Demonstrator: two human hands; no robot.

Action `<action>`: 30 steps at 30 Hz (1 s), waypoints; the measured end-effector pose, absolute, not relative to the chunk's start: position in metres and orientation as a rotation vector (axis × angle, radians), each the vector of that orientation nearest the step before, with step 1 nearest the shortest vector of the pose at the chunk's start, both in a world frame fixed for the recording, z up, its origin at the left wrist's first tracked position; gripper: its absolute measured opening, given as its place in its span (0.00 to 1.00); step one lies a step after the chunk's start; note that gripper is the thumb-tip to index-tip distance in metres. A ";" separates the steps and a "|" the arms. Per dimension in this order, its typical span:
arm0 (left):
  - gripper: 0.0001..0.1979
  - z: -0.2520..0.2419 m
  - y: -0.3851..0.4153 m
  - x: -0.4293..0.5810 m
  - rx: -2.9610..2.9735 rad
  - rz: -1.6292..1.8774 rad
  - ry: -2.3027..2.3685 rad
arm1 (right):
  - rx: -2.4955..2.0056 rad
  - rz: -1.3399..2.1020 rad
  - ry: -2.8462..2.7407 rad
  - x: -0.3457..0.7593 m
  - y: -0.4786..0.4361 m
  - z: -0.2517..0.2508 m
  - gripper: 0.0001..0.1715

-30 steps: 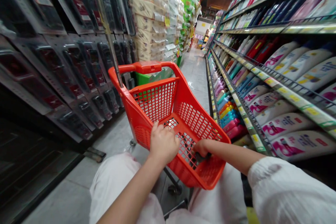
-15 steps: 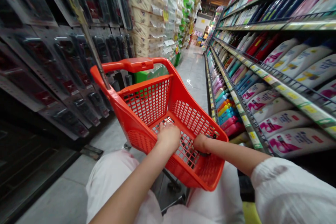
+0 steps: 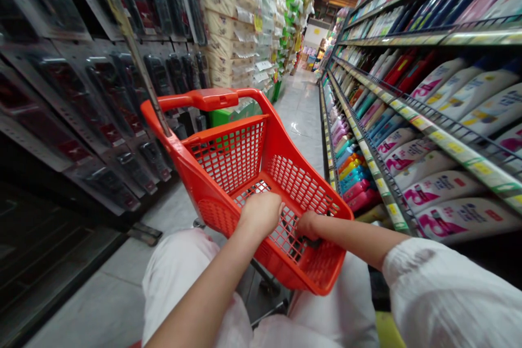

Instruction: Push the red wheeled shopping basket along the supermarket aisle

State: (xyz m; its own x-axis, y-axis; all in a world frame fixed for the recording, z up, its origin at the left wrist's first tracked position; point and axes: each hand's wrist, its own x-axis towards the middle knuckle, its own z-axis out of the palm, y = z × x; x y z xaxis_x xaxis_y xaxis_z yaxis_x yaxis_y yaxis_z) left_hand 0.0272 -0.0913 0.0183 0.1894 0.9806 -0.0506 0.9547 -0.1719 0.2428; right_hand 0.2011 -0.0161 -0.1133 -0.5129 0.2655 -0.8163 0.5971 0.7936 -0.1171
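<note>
A red plastic shopping basket cart (image 3: pixel 228 133) with lattice walls stands tilted across my view. My left hand (image 3: pixel 261 213) is inside it, over the grid floor, back of the hand upward and fingers curled in; whatever they hold is hidden. To its right, my right hand (image 3: pixel 308 225) is also closed, low in the basket near the right wall. A small dark object (image 3: pixel 313 242) shows under the right hand, mostly covered by it, and its kind cannot be made out.
Packaged goods (image 3: pixel 110 87) hang on the left rack, with a metal pole (image 3: pixel 138 57) in front. Stacked tissue-like packs (image 3: pixel 228 32) stand farther on. Shelves of bottles (image 3: pixel 444 190) line the right side. A tiled aisle (image 3: pixel 299 103) runs ahead between them.
My left hand's fingers have curled in more, and the hand sits slightly lower. My right hand has shifted a little left, with the dark object now mostly beneath it.
</note>
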 end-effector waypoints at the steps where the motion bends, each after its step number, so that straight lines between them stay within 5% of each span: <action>1: 0.18 0.018 -0.091 0.027 2.248 0.179 1.871 | 0.591 -0.489 2.050 0.197 -0.021 -0.111 0.19; 11: 0.22 0.017 -0.095 0.015 2.410 0.451 1.839 | 0.461 -1.154 2.083 0.202 -0.070 -0.032 0.21; 14: 0.24 0.013 -0.104 0.003 2.616 0.683 1.698 | 0.595 -0.918 2.216 0.230 -0.061 0.004 0.18; 20: 0.23 -0.004 -0.120 -0.016 2.884 0.599 1.513 | 0.862 -0.010 2.190 0.231 -0.069 0.015 0.16; 27: 0.20 -0.010 -0.131 -0.020 2.879 0.724 1.605 | 0.588 -0.631 2.351 0.195 -0.110 0.001 0.24; 30: 0.19 -0.009 -0.137 -0.016 2.770 0.852 1.767 | 0.660 -0.441 2.383 0.216 -0.096 0.005 0.21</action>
